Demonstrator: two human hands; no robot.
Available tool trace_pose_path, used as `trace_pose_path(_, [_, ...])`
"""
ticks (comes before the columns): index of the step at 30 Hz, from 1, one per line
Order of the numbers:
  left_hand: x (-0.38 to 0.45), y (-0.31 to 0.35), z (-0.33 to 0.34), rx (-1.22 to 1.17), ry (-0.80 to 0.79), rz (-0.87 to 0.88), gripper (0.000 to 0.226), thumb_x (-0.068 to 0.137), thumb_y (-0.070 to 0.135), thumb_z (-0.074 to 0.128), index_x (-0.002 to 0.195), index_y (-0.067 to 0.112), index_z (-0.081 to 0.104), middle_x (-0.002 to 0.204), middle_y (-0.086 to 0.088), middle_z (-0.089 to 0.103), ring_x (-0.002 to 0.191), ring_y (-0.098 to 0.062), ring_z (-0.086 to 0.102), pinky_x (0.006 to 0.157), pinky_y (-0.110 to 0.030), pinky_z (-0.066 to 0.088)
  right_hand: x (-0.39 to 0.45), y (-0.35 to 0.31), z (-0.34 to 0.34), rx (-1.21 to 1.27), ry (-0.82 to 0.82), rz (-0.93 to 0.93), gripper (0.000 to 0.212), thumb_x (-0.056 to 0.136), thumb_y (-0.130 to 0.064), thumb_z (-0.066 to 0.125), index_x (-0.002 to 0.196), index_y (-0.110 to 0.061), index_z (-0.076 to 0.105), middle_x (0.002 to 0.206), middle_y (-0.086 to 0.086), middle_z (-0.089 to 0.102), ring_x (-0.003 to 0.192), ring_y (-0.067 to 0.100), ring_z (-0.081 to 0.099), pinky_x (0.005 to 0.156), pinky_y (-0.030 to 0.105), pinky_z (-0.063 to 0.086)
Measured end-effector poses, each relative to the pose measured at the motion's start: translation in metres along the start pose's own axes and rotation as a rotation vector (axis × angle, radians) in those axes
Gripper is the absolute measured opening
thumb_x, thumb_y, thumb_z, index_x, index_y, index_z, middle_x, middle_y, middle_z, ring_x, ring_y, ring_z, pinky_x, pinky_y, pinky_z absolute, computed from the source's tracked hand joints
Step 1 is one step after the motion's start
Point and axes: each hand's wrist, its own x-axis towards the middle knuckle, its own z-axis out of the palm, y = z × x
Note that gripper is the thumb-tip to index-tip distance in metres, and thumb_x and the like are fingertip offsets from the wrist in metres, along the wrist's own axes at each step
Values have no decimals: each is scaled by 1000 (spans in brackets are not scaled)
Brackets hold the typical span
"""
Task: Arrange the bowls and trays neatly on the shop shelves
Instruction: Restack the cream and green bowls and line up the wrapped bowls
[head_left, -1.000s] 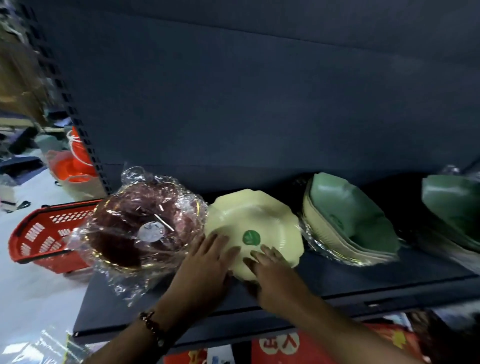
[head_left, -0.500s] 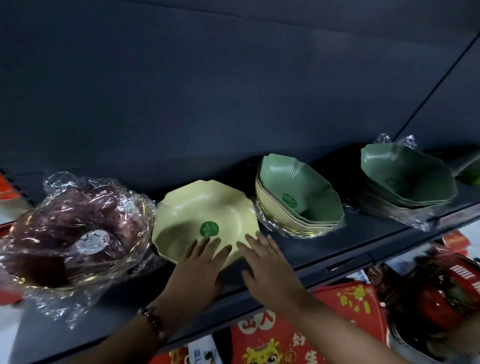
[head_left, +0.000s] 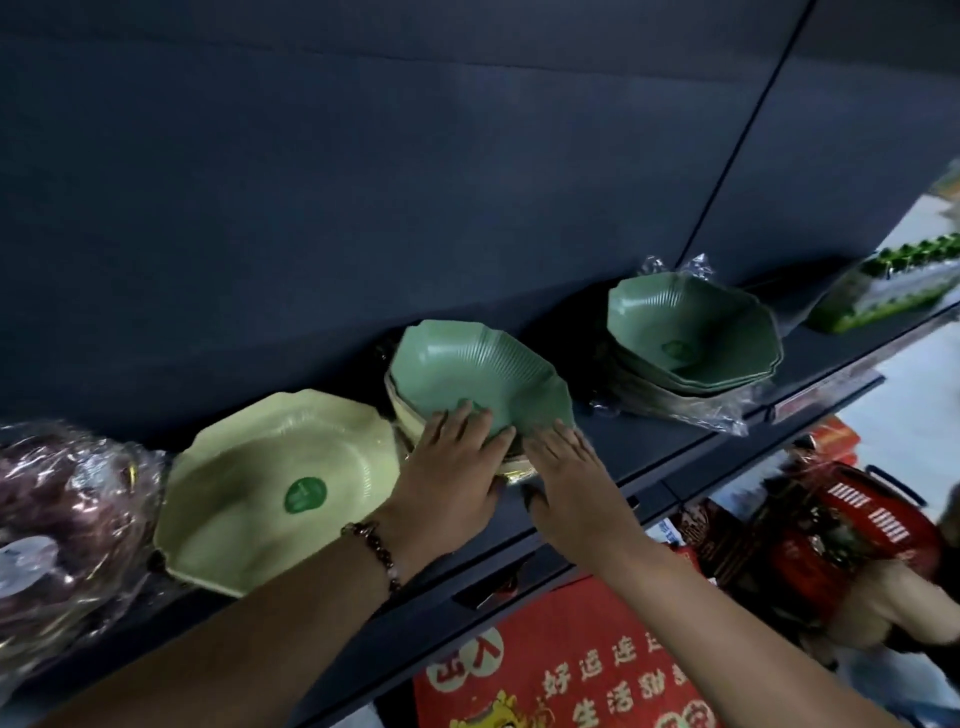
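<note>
Left hand: my left hand lies flat, fingers straight, on the near rim of the green bowl stack.
Right hand: my right hand is flat too, fingertips touching the stack's right edge.
Stack: on the dark shelf, just right of the yellow tray.

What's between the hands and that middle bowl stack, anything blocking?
Nothing visible. The left hand and right hand already rest with straight fingers on the front rim of the green-topped bowl stack. The yellow tray sits close on its left, the wrapped green bowl stack apart on its right, on the shelf.
</note>
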Motion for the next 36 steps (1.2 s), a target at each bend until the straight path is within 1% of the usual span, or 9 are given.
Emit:
trace_pose_path(3, [24, 12, 5, 50, -117, 0, 34, 89, 22, 55, 123, 16, 58, 125, -6, 60, 123, -28, 50, 111, -45, 27, 1, 22, -2, 46, -29, 13, 58, 96, -22, 46, 150, -20, 27, 158, -1, 24, 148, 17, 5, 111, 20, -15])
trace_pose_path(6, [34, 20, 6, 91, -157, -28, 10, 87, 16, 55, 93, 21, 61, 97, 3, 66, 92, -20, 63, 90, -35, 39, -3, 47, -5, 141, -82, 36, 55, 98, -22, 43, 151, -23, 26, 158, -5, 24, 147, 14, 6, 108, 18, -13])
trace_pose_path(15, [60, 38, -17, -178, 85, -291, 14, 82, 33, 68, 86, 20, 68, 85, 6, 66, 80, -17, 62, 73, -31, 41, -3, 105, -13, 929, -105, 310, 47, 94, -35, 55, 139, -34, 44, 141, -16, 44, 129, 5, 41, 101, 25, 37])
trace_pose_path(19, [57, 71, -18, -191, 166, -296, 16, 83, 34, 63, 90, 20, 69, 87, 9, 64, 82, -14, 58, 76, -31, 42, 9, 112, -26, 1490, -119, 538, 30, 90, -41, 60, 115, -25, 56, 115, 2, 66, 95, 15, 69, 87, 40, 54])
trace_pose_path(22, [46, 99, -8, -102, 213, -248, 17, 86, 37, 56, 82, 24, 66, 83, 13, 61, 79, -11, 52, 78, -26, 33, 10, 124, -29, 1598, -133, 628, 29, 91, -35, 62, 114, -20, 57, 105, 6, 72, 86, 21, 73, 75, 41, 58])
trace_pose_path(26, [26, 133, -2, -148, 253, -197, 23, 93, 38, 55, 98, 25, 73, 108, 8, 64, 109, -16, 55, 108, -37, 30, -7, 134, -26, 1650, -108, 788, 14, 93, -9, 56, 105, -13, 63, 98, 15, 72, 84, 30, 71, 68, 37, 57])
trace_pose_path(29, [11, 151, -9, -249, 276, -491, 47, 93, 56, 43, 138, 42, 46, 156, 3, 27, 148, -18, 12, 120, -43, 9, -27, 140, -21, 1673, -117, 744, 25, 96, -3, 47, 107, -14, 66, 100, 14, 73, 88, 30, 70, 71, 39, 58])
trace_pose_path(32, [5, 159, -20, -582, 413, -836, 76, 89, 59, 50, 148, 51, 2, 159, 21, -7, 145, 3, -4, 117, -31, 11, -43, 152, -17, 1727, -89, 785, 35, 94, 4, 45, 105, -19, 69, 96, 8, 75, 90, 28, 69, 71, 40, 56])
trace_pose_path(36, [9, 167, -20, -829, 445, -922, 78, 96, 23, 55, 147, 51, 2, 155, 26, 12, 135, 15, 19, 118, -31, 20, -51, 166, -4, 1820, -77, 886, 36, 91, 8, 45, 108, -14, 68, 100, 12, 73, 88, 29, 67, 64, 36, 55])
